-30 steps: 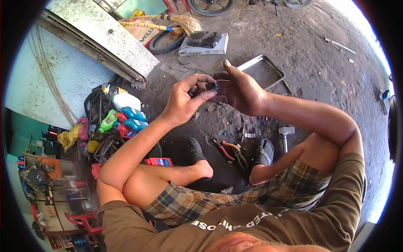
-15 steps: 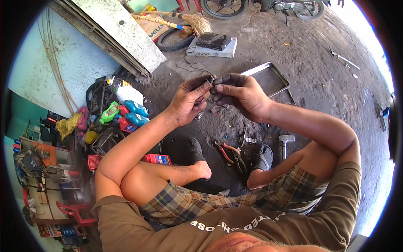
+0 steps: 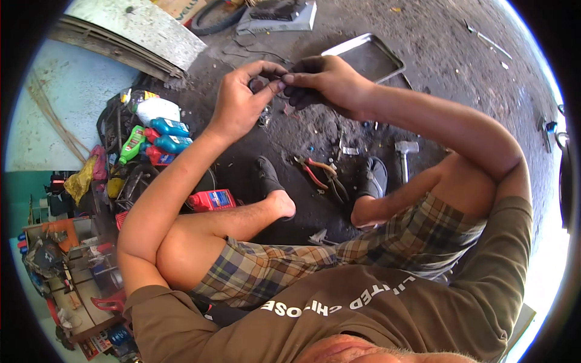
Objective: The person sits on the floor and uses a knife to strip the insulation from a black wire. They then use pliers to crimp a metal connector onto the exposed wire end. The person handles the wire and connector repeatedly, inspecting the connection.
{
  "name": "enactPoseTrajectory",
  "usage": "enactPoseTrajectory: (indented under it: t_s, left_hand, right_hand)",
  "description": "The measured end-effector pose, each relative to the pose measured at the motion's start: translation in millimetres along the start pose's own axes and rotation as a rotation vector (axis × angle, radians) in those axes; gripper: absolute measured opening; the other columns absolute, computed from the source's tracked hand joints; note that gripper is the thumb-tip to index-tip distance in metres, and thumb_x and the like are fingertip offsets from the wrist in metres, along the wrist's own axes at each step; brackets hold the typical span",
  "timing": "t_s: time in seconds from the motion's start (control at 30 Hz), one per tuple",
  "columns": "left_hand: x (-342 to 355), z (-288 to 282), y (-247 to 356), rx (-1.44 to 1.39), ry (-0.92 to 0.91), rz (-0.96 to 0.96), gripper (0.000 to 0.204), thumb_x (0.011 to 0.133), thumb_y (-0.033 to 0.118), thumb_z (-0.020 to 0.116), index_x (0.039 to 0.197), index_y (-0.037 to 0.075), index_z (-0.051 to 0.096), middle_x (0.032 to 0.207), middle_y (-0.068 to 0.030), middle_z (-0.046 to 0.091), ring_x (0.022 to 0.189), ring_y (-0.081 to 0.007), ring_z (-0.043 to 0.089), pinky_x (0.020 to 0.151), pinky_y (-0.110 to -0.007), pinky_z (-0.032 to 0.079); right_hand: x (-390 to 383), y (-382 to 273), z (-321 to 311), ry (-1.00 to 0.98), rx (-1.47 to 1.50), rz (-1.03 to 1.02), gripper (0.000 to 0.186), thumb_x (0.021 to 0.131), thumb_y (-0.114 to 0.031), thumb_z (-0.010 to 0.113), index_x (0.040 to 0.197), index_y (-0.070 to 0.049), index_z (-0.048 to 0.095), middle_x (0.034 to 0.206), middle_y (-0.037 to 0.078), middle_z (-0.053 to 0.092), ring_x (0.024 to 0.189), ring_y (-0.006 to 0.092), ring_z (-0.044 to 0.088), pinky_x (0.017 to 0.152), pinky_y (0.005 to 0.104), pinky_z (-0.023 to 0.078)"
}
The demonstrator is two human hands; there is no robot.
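My left hand (image 3: 241,100) and my right hand (image 3: 333,85) meet fingertip to fingertip above the dirty floor. Both are closed in a pinch, with blackened fingers. Whatever they grip between them is small and dark and mostly covered by the fingers, so its kind cannot be told. Beyond my right wrist lies a shallow metal tray (image 3: 396,58). Below the hands, between my feet, are pliers with red handles (image 3: 313,173) and a dark-handled tool (image 3: 336,186) beside them. A hammer (image 3: 405,158) rests to the right of my right shoe (image 3: 376,178).
Blue, green and red bottles (image 3: 171,143) crowd the left side. A red container (image 3: 212,200) stands near my left leg. Flat boxes (image 3: 278,21) and a tyre (image 3: 215,24) lie at the far side. A metal tool (image 3: 322,238) lies close to my shorts.
The view has tipped down and shifted, so floor things sit higher in the picture. My hands stay together; the small metallic piece that showed at the fingertips is now mostly covered.
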State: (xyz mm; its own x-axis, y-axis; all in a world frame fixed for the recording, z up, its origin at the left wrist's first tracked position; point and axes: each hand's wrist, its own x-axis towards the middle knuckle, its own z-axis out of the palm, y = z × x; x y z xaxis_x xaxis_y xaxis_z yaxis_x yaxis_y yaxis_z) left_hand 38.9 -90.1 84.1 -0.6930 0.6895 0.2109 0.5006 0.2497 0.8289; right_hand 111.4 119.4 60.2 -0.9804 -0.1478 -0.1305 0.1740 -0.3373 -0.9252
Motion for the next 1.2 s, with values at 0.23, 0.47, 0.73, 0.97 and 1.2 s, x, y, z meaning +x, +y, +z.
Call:
enactPoseTrajectory:
  t_s: [0.23, 0.47, 0.73, 0.97, 1.2]
  left_hand:
    - [-4.4, 21.9, -31.8, 0.330, -0.498, -0.130, 0.028, 0.095, 0.028, 0.078, 0.105, 0.002, 0.079, 0.080, -0.0073, 0.072, 0.070, -0.0138, 0.066, 0.070, -0.033, 0.053]
    - [-23.3, 128.5, -175.7, 0.442, -0.825, -0.016, 0.023, 0.090, 0.023, 0.078, 0.104, 0.006, 0.081, 0.100, -0.0200, 0.078, 0.094, -0.0368, 0.076, 0.089, -0.044, 0.058]
    - [-71.3, 261.2, -265.2, 0.383, -0.580, -0.258, 0.025, 0.080, 0.014, 0.085, 0.105, 0.010, 0.082, 0.101, -0.0153, 0.078, 0.099, -0.0342, 0.075, 0.091, -0.043, 0.059]
    - [-99.2, 275.1, -273.5, 0.552, -0.572, -0.172, 0.017, 0.090, 0.015, 0.076, 0.105, 0.008, 0.076, 0.113, -0.0130, 0.071, 0.103, -0.0392, 0.071, 0.092, -0.049, 0.057]
    - [-104.1, 279.5, -286.1, 0.391, -0.374, -0.249, 0.017, 0.089, 0.010, 0.079, 0.104, 0.003, 0.076, 0.103, -0.0189, 0.076, 0.093, -0.0364, 0.075, 0.086, -0.046, 0.059]
  right_hand:
    - [9.4, 18.2, -76.5, -0.310, -1.147, 0.243, 0.024, 0.095, -0.018, 0.077, 0.106, 0.004, 0.075, 0.098, 0.017, 0.078, 0.086, 0.0246, 0.077, 0.074, 0.0382, 0.062]
    - [-2.6, 68.1, -150.6, -0.494, -1.776, 0.239, 0.037, 0.089, -0.032, 0.082, 0.100, 0.003, 0.079, 0.100, 0.024, 0.078, 0.103, 0.0412, 0.074, 0.090, 0.0502, 0.057]
    - [-10.2, 54.1, -125.5, -0.474, -1.546, 0.166, 0.055, 0.093, -0.042, 0.079, 0.132, -0.004, 0.070, 0.116, 0.023, 0.076, 0.115, 0.0414, 0.071, 0.099, 0.0502, 0.055]
    - [-14.4, 67.5, -131.8, -0.525, -1.508, 0.187, 0.051, 0.091, -0.039, 0.081, 0.126, -0.004, 0.073, 0.111, 0.025, 0.076, 0.110, 0.0428, 0.071, 0.095, 0.0515, 0.055]
    - [-10.7, 49.7, -121.1, -0.501, -1.436, 0.256, 0.051, 0.092, -0.040, 0.080, 0.127, -0.004, 0.073, 0.103, 0.023, 0.078, 0.103, 0.0406, 0.074, 0.091, 0.0502, 0.056]
